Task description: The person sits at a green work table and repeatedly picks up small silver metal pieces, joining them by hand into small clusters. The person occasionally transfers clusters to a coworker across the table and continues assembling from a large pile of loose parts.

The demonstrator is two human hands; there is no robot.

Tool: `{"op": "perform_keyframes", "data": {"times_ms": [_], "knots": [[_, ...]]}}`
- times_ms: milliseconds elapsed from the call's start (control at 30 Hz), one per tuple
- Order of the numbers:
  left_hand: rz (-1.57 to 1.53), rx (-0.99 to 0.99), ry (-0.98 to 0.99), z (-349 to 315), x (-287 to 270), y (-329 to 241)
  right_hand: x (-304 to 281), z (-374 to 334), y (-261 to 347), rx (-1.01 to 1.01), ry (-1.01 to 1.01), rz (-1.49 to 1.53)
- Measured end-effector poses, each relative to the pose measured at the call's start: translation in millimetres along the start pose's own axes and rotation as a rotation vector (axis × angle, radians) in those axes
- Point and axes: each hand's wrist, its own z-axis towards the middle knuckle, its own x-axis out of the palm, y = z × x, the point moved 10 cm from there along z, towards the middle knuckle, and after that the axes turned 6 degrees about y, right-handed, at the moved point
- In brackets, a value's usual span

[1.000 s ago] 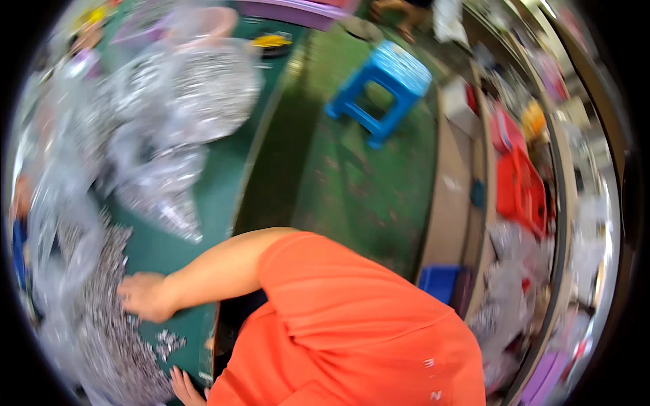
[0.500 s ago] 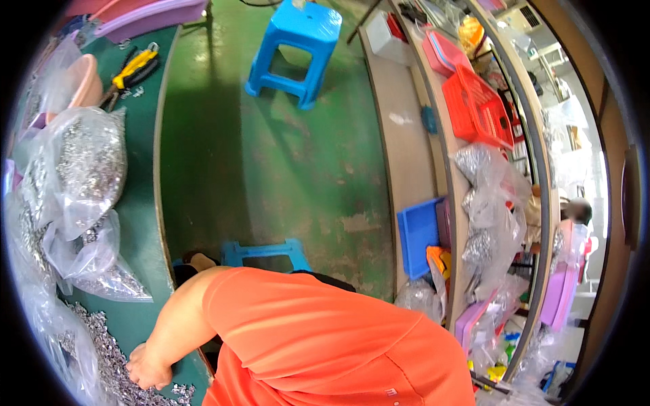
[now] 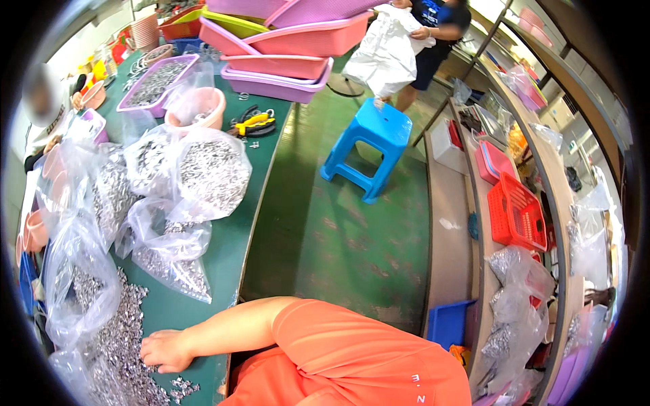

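Note:
My right hand point(image 3: 166, 350) rests on the green table at the near edge of a loose heap of small shiny metal pieces point(image 3: 125, 338). Its back is up, and the bent fingers lie a little apart against the pieces, with nothing seen held. A few loose pieces point(image 3: 183, 389) are scattered just nearer than the hand. Clear plastic bags of similar metal pieces point(image 3: 213, 172) stand farther up the table. One smaller clear bag point(image 3: 172, 264) slumps towards the table's edge. My left hand is out of view.
Yellow-and-black pliers point(image 3: 254, 125), a pink bowl point(image 3: 215, 111) and stacked plastic trays point(image 3: 291, 68) occupy the table's far part. A blue stool point(image 3: 369, 145) stands on the green floor. Shelving point(image 3: 447, 230) runs along the right. One person holds a white sack point(image 3: 386, 54); another sits across the table.
The view has swung up and left, bringing more of the table, the tray stack and two people into sight. My right hand stays at the heap's edge.

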Motion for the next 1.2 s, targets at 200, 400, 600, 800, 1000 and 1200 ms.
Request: {"op": "perform_keyframes", "data": {"times_ms": [200, 400, 600, 800, 1000, 1200], "knots": [[-0.071, -0.071, 0.022, -31, 8, -10, -3, -3, 12, -0.029, 0.102, -0.054], [-0.260, -0.184, -0.134, -5, -31, -28, -27, -9, 25, -0.026, 0.156, 0.003], [-0.300, -0.225, -0.164, -6, -32, -29, -23, -9, 39, -0.150, 0.141, -0.102], [-0.380, -0.270, -0.059, 21, -25, -29, -9, -17, 46, -0.069, 0.327, -0.110], [-0.330, -0.564, -0.382, 58, -43, 0, 3, -32, 85, -0.090, 0.444, -0.220], [-0.263, -0.592, -0.403, 65, -37, 14, -37, -22, 79, 0.013, 0.047, -0.357]]}}
